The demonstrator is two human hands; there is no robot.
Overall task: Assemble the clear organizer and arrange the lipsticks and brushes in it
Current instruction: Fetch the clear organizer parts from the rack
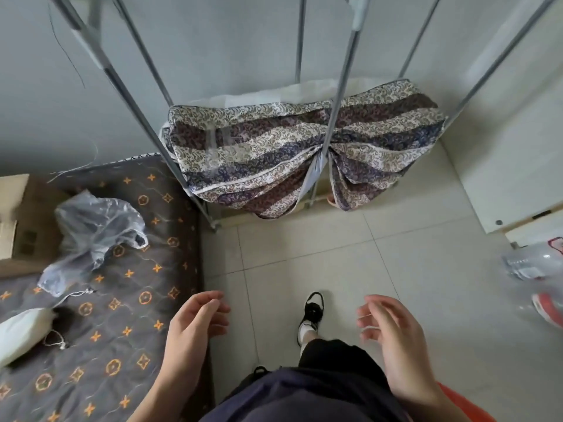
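Clear, stiff organizer panels, not showing anywhere, are likely wanting edge grips, while left hand (195, 321) and right hand (390, 327) are hovering loosely spread, empty.

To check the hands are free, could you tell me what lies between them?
In the head view, only floor tile and a black shoe show between the left hand and right hand.

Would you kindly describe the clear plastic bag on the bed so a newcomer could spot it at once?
Start at the dark bed cover with orange motifs on the left. The plastic bag lies crumpled near its far end, beside a cardboard box. Unlike the white pouch nearer the person, it is see-through and greyish.
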